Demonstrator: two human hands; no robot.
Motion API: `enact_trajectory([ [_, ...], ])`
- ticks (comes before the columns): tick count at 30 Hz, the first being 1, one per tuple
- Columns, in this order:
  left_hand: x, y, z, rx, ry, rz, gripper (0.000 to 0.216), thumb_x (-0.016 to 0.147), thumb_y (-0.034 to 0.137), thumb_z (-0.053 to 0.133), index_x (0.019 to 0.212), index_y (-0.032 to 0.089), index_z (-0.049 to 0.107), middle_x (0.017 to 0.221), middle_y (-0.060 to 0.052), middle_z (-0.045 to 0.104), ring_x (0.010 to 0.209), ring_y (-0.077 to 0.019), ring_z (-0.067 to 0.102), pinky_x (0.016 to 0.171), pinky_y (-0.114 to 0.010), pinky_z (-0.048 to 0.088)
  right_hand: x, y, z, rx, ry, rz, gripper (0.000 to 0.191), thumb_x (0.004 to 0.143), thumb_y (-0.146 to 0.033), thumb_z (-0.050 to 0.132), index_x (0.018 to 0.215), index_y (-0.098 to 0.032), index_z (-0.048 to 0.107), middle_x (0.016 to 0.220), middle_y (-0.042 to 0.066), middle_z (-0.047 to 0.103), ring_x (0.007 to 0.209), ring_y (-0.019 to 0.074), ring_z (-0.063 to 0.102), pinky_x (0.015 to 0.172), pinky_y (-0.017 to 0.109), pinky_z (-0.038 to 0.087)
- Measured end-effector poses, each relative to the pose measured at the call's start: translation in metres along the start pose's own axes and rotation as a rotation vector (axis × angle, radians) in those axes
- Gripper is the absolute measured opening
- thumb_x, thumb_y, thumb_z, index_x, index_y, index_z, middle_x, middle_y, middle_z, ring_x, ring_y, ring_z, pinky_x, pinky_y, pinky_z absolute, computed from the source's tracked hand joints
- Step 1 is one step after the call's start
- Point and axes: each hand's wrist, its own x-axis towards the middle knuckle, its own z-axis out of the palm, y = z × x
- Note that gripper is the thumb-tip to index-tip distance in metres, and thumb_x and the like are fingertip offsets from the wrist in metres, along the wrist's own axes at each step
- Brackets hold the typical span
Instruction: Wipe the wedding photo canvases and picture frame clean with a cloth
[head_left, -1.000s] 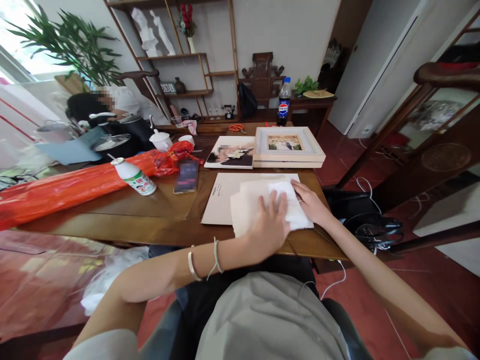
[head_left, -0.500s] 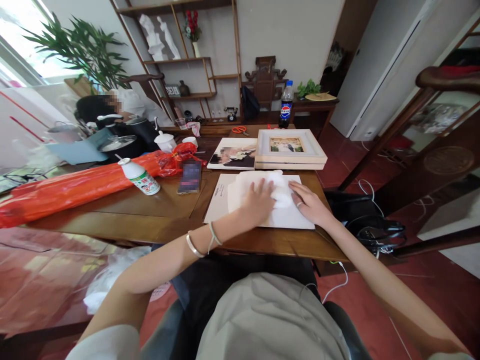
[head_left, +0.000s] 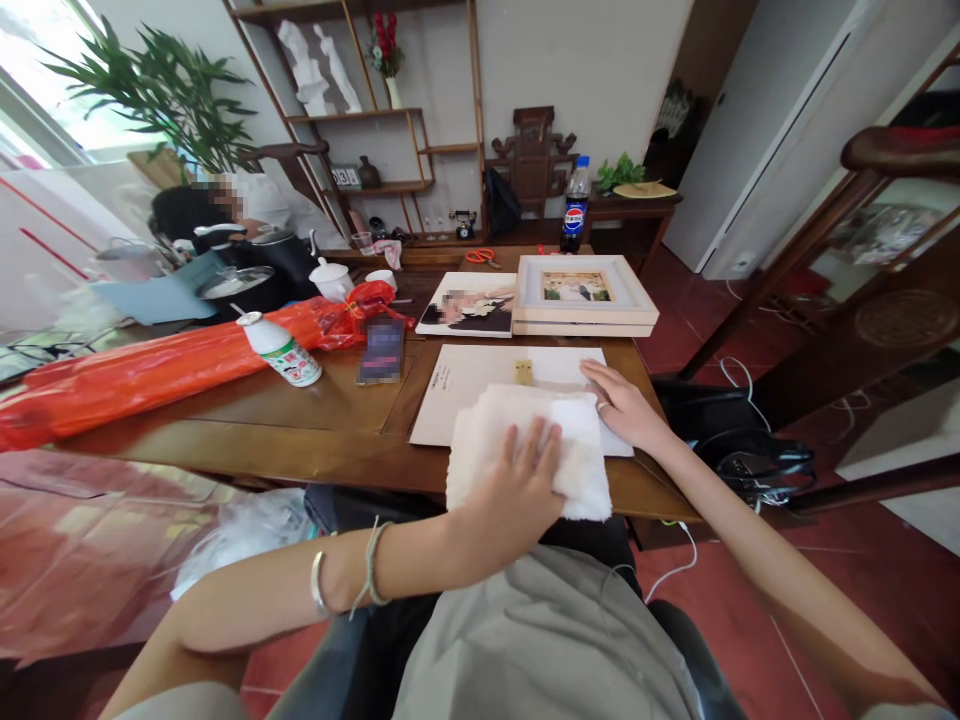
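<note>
A white board (head_left: 480, 380) lies flat at the near edge of the wooden table (head_left: 300, 420), with a small brass hanger (head_left: 523, 372) fixed near its far side. My left hand (head_left: 517, 480) presses flat on a white cloth (head_left: 525, 445) over the board's near edge, fingers spread. On the board's right side rests my right hand (head_left: 622, 405), fingers stretched out and a ring on one. Beyond the board sit a white picture frame (head_left: 585, 295) and a photo print (head_left: 469, 305).
A phone (head_left: 381, 350), a white bottle (head_left: 281, 350) and a long orange plastic bag (head_left: 150, 370) lie to the left. Teapot, pots and orange scissors stand farther back. A cola bottle (head_left: 574, 205) is on a far sideboard. Another person sits at the far left.
My left hand has dragged the cloth back toward me across the board, uncovering the brass hanger. My right hand has stayed on the board's right side.
</note>
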Motion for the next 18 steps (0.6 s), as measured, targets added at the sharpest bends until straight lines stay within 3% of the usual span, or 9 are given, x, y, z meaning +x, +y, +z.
enact_trajectory([
  [3,0.005,-0.019,0.005,0.005,-0.02,-0.076,0.02,0.091,0.021,0.055,0.091,0.016,0.074,0.145,-0.019,0.043,0.135,-0.0406,0.036,0.103,-0.056,0.041,0.0,-0.001,0.0,0.001,0.005,0.022,0.046,0.09,-0.026,0.04,0.133,-0.016,0.054,0.143,0.013,0.05,0.136,0.0271,0.043,0.115,0.05,0.032],
  [6,0.022,-0.056,0.013,0.043,-0.07,-0.137,0.025,0.093,0.017,0.049,0.101,0.016,0.072,0.147,-0.019,0.04,0.136,-0.0367,0.037,0.103,-0.052,0.042,0.0,-0.002,0.0,0.013,0.014,0.03,0.044,0.092,-0.03,0.041,0.131,-0.016,0.056,0.141,0.013,0.052,0.135,0.027,0.043,0.116,0.049,0.032],
  [11,0.036,-0.11,0.028,0.039,-0.113,-0.121,0.025,0.094,0.021,0.048,0.104,0.013,0.07,0.155,-0.017,0.026,0.143,-0.0334,0.024,0.107,-0.053,0.035,-0.001,-0.001,0.001,0.031,0.034,0.02,0.043,0.093,-0.034,0.041,0.13,-0.019,0.056,0.141,0.012,0.052,0.135,0.0272,0.044,0.115,0.05,0.032],
  [14,0.029,-0.109,0.03,-0.001,-0.108,-0.093,0.028,0.095,0.023,0.046,0.099,0.011,0.071,0.155,-0.018,0.023,0.144,-0.0327,0.02,0.11,-0.054,0.032,-0.001,-0.002,0.001,0.017,0.029,0.022,0.043,0.093,-0.033,0.041,0.13,-0.018,0.056,0.141,0.012,0.052,0.135,0.0269,0.044,0.115,0.05,0.032],
  [18,0.005,-0.073,0.02,-0.054,-0.086,-0.102,0.024,0.092,0.019,0.051,0.091,0.011,0.073,0.153,-0.021,0.026,0.142,-0.0376,0.023,0.11,-0.055,0.03,-0.001,-0.003,0.001,0.018,0.029,0.029,0.043,0.093,-0.032,0.042,0.132,-0.022,0.054,0.141,0.009,0.052,0.135,0.0266,0.043,0.115,0.051,0.032],
])
